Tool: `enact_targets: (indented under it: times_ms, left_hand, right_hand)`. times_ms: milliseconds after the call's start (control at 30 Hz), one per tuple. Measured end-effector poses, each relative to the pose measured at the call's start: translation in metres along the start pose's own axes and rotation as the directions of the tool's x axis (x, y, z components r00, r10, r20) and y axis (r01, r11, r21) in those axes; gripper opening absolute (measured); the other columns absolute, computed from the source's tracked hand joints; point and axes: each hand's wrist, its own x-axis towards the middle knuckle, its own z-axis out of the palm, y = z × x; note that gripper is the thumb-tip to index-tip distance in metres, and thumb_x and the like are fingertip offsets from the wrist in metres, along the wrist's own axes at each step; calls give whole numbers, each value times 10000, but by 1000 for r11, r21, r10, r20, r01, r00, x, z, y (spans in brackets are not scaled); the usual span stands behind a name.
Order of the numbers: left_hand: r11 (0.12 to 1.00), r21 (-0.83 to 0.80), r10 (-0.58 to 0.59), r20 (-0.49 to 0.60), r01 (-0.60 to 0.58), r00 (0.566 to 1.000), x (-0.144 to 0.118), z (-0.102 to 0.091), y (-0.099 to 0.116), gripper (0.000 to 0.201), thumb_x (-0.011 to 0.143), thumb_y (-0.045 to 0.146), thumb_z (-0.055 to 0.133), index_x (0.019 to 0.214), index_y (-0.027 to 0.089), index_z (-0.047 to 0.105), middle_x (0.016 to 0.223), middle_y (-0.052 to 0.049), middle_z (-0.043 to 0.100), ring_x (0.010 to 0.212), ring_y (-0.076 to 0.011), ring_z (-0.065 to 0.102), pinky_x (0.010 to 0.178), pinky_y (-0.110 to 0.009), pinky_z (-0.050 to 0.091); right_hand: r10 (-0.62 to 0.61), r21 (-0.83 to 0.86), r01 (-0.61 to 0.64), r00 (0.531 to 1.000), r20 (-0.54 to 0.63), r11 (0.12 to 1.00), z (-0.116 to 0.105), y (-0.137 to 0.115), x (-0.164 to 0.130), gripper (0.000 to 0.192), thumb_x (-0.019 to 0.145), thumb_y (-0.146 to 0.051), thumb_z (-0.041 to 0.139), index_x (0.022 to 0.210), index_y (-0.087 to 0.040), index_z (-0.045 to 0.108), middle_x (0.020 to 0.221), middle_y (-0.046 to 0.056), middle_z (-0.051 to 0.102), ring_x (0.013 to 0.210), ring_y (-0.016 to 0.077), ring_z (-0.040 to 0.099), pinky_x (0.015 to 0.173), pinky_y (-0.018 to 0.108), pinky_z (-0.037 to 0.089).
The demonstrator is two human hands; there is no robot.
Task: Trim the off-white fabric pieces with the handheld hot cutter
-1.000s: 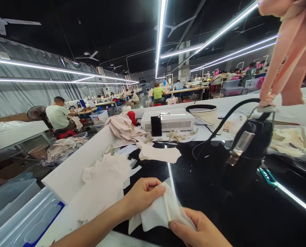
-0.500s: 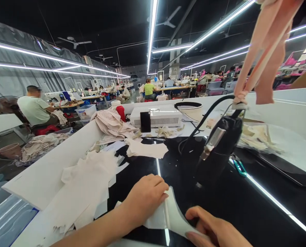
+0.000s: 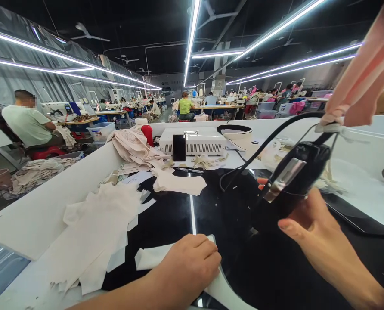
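My left hand [image 3: 192, 265] is closed, fingers together, over the tip of a smooth pale piece [image 3: 226, 290] on the black tabletop. Its fingertips are partly hidden. An off-white fabric piece [image 3: 151, 257] sticks out to the left from under this hand. At the right, my right hand [image 3: 311, 230] reaches around a black corded hand tool [image 3: 297, 172] with a metal lever. The thumb stands apart from the tool, while some fingertips show beyond its far side. The tool hangs from a pink fabric strip [image 3: 353, 94].
Cut cream fabric pieces [image 3: 95, 228] lie at left, with one more piece [image 3: 179, 183] ahead. Behind are a phone [image 3: 179, 147], a white vented box [image 3: 205, 142] and piled fabric [image 3: 137, 148]. A black flat object [image 3: 363, 217] lies at right. Seated people work at machines beyond.
My right hand has let go of the pale piece and moved up and right to the hanging tool. The left hand stays on the piece. The view has shifted slightly.
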Motion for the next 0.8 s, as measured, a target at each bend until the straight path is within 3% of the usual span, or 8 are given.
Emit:
enact_targets:
  times_ms: [33, 100, 200, 367, 433, 533, 600, 800]
  left_hand:
    - [1000, 9, 0, -8, 0, 1000, 2, 0, 0, 124, 1133, 141, 627, 1026, 197, 656, 1074, -70, 755, 1014, -213, 736, 879, -318, 586]
    - [999, 34, 1, -22, 0, 1000, 4, 0, 2, 115, 1133, 146, 628, 1031, 189, 657, 1083, -76, 764, 1012, -215, 748, 870, -320, 599]
    - [997, 81, 7, -93, 0, 996, 1, 2, 7, 75, 1129, 137, 618, 1075, 154, 667, 1083, -82, 777, 983, -217, 765, 813, -322, 619]
    - [994, 102, -9, -295, 41, 956, -3, 8, 17, 212, 1169, 137, 496, 1115, 104, 698, 1078, -95, 799, 957, -222, 782, 746, -307, 629]
    - [994, 92, -20, -366, 57, 930, -2, 10, 19, 266, 1175, 131, 462, 1087, 112, 712, 1067, -85, 808, 928, -214, 782, 746, -299, 631]
    - [994, 83, -30, -436, 74, 899, 0, 11, 20, 299, 1176, 136, 459, 1057, 122, 733, 1072, -73, 824, 908, -202, 782, 754, -291, 636]
    - [993, 84, -33, -466, 81, 884, 1, 11, 21, 295, 1173, 140, 479, 1048, 122, 745, 1075, -70, 833, 907, -193, 781, 766, -282, 640]
    - [991, 94, -35, -516, 97, 856, 4, 13, 23, 262, 1139, 119, 530, 1017, 121, 762, 1041, -62, 841, 884, -191, 783, 770, -285, 652]
  right_hand:
    - [1, 104, 1, 1000, -20, 995, 7, -10, 6, 655, 885, -563, 916, 1442, -318, 674, 1436, 127, 782, 1229, 355, 810, 1044, 465, 695]
    - [3, 270, 22, 996, -89, 963, 20, -25, 16, 505, 899, -455, 927, 1336, -318, 716, 1262, 80, 816, 1001, 283, 834, 885, 424, 730]
    - [-37, 327, 94, 983, -177, 940, 38, -35, 22, 457, 870, -399, 940, 1263, -303, 729, 1010, 25, 787, 719, 223, 745, 623, 377, 685]
    - [-58, 297, 110, 982, -179, 948, 64, -33, 15, 436, 818, -339, 1008, 1113, -312, 689, 943, -31, 770, 670, 183, 719, 593, 325, 634]
    - [-39, 355, 102, 983, -182, 929, 75, -33, 12, 432, 876, -363, 980, 1192, -326, 688, 942, -44, 761, 651, 160, 712, 605, 308, 641]
    - [-50, 455, 118, 986, -158, 883, 91, -31, 11, 572, 938, -397, 933, 1425, -365, 636, 906, -57, 744, 635, 153, 703, 605, 300, 651]
    - [-60, 495, 119, 989, -134, 861, 97, -29, 12, 596, 952, -387, 920, 1467, -367, 619, 882, -59, 737, 623, 151, 696, 587, 295, 656]
    - [-58, 564, 111, 992, -111, 819, 102, -29, 10, 364, 957, -365, 916, 1248, -306, 704, 864, -47, 741, 615, 141, 690, 557, 279, 671]
